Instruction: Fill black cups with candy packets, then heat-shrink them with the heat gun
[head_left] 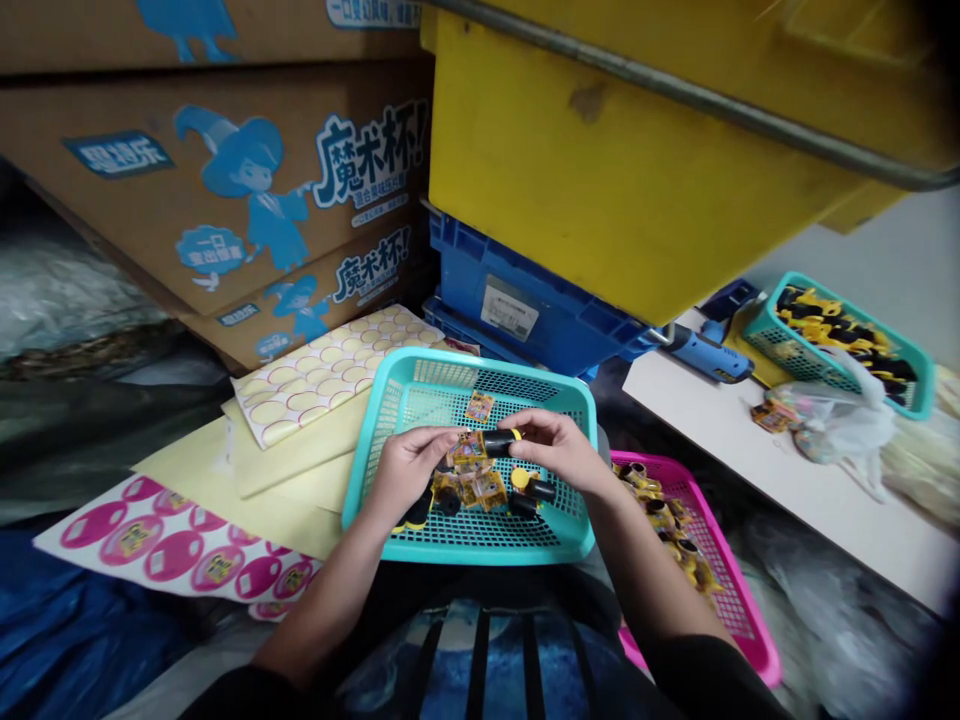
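Over a turquoise plastic basket (585,400), my left hand (409,465) pinches a small orange printed packet (470,447). Facing it, my right hand (559,450) has its fingertips closed on a small black cylinder (499,442) with a yellow end. The cylinder's near end meets the packet; whether the two are joined I cannot tell. Below my hands lie several orange printed pieces (484,488) and black cylinders (525,504) with yellow parts. One more orange printed piece (479,406) rests toward the basket's back.
A pink basket (739,600) of similar pieces stands at the right. Sticker sheets (322,375) lie left. Behind are cardboard boxes (150,220) and a yellow bin (555,150) on a blue crate (517,290). A board (705,420) carries a blue power tool (705,352) and another turquoise basket (926,385).
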